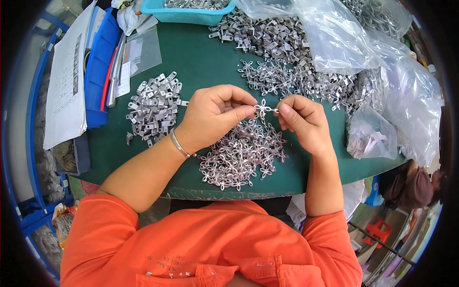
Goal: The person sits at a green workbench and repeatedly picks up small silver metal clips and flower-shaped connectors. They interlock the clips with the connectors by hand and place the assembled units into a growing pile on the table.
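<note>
- Two bare hands hold one silvery flower-shaped piece (pixel 262 109) just beyond the near heap (pixel 239 160) of similar pieces on the green desk (pixel 117 153).
- Left hand (pixel 215 112): grip clamped on the piece's left tip, thumb against fingers.
- Right hand (pixel 308 122): grip clamped on its right tip, thumb and forefinger together.
- Left of the near heap: a pile of small metal brackets (pixel 155 107); farther left, a blue tray (pixel 97 76) and white papers (pixel 64 91) with dark print, too small to read.
- Beyond the near heap: a second heap of flower pieces (pixel 267 76) and a turquoise basket (pixel 191 18).
- Beyond and right of the near heap: a clear plastic bag (pixel 334 38).
- Nearer the person than the near heap: an orange shirt (pixel 210 244) with faded, patchy dark lettering.
- Nearer and right of the near heap: a white sheet (pixel 297 210) with barcode-like stripes.
</note>
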A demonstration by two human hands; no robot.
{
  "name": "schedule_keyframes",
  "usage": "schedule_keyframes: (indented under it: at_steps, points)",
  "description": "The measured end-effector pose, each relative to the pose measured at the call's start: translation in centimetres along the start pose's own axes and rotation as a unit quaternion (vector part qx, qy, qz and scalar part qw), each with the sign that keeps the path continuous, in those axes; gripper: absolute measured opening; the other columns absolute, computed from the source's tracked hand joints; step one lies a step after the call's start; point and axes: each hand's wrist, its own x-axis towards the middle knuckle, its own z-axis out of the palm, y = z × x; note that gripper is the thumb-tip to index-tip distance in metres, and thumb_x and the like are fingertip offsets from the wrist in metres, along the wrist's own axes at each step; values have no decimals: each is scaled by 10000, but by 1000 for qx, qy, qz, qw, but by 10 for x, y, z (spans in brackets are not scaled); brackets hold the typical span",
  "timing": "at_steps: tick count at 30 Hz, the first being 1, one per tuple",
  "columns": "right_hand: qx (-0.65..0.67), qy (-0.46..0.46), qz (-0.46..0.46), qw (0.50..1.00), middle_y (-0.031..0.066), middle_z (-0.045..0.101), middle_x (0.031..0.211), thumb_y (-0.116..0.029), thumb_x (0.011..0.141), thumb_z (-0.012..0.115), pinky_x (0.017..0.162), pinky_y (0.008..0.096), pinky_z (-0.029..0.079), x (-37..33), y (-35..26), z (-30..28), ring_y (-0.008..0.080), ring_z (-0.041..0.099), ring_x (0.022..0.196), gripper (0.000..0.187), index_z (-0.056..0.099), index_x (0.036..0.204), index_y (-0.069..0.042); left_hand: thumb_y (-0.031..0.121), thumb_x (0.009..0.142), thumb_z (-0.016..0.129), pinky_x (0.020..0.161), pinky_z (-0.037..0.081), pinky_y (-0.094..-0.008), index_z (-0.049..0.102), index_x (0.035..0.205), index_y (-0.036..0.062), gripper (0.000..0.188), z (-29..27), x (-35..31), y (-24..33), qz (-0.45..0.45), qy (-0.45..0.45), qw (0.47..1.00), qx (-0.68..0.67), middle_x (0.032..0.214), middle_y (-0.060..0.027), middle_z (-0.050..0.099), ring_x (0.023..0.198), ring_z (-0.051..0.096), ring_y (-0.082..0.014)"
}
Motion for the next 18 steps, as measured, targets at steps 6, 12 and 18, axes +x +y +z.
schedule_keyframes:
  at_steps: [6,12,18]
  points:
    - [-190,277,-97,937,5,579,677,-100,849,650,545,220,403,6,4,-28,61,487,604,114,628,808,4,-19,789,636,742,475,-266,647,831,2,49,-10,3,-1,127,-112,966,196,876,-69,633,814,599,-154]
    - [-404,192,-32,894,99,610,747,-115,721,722,597,345,478,4,6,-12,265,614,666,132,655,788,-22,53,827,624,780,481,-289,647,854,9,56,-5,5,-6,160,-100,954,233,907,-83,648,870,615,-189]
    - [-329,161,-23,930,70,632,736,-78,747,694,580,294,479,3,1,-14,175,614,633,95,662,812,-15,78,843,616,762,489,-291,636,870,3,82,-6,5,-9,174,-101,947,252,903,-89,650,844,622,-193]
